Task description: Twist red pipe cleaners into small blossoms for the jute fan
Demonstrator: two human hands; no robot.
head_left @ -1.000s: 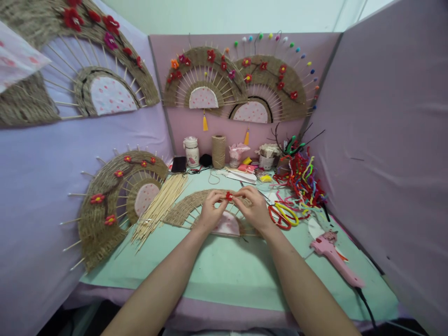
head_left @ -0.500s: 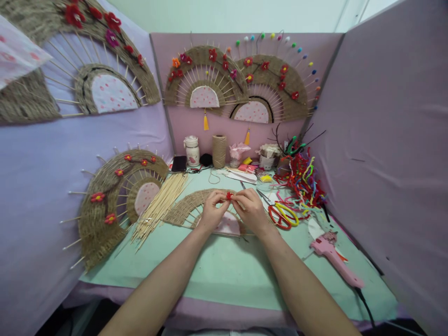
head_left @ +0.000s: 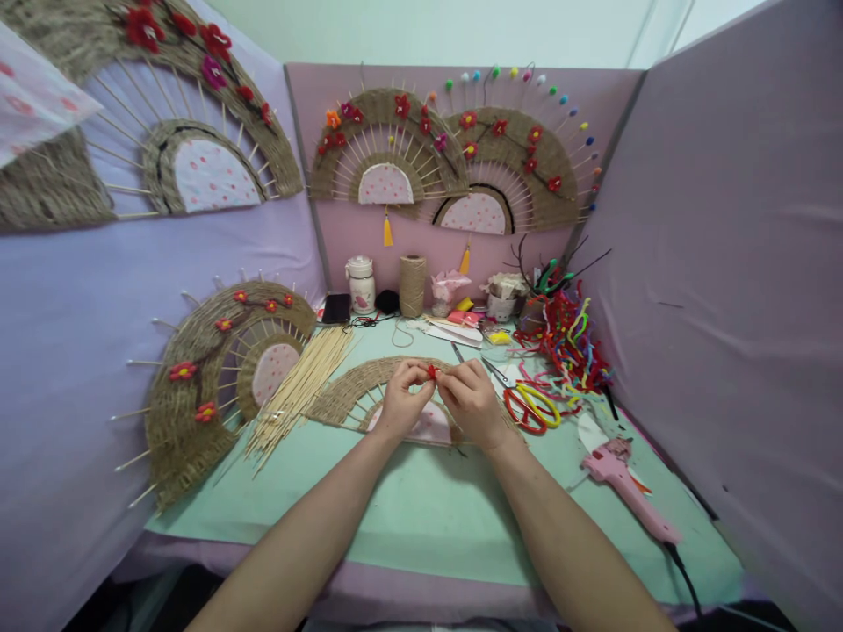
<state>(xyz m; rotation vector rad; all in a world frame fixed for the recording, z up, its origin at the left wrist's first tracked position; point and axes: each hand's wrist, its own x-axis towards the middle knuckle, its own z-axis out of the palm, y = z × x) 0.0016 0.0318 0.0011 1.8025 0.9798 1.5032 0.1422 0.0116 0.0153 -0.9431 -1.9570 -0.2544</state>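
Observation:
Between my fingertips is a small red flower [head_left: 432,371], fuzzy like bent pipe cleaner, with much of it covered by the fingers. My left hand [head_left: 407,397] pinches it from the left. From the right, my right hand [head_left: 469,397] pinches at its edge, thumb and forefinger together. Both hands are above a half-round twine fan [head_left: 349,391] that lies on the table, with thin sticks and a pale spotted half-disc [head_left: 431,423] at its base. My hands and wrists hide part of the fan's right side.
Scissors with red and yellow handles [head_left: 532,407] lie right of my right hand. Beyond them are tangled pipe cleaners [head_left: 566,338] and a pink glue gun [head_left: 629,491]. Thin sticks [head_left: 303,391] lie left. A twine spool [head_left: 412,286] and white bottle [head_left: 361,285] stand behind.
My fingers have shifted slightly around the red flower, with the right fingers curled a little more over it. The whole view has moved very slightly; the other things stay in place.

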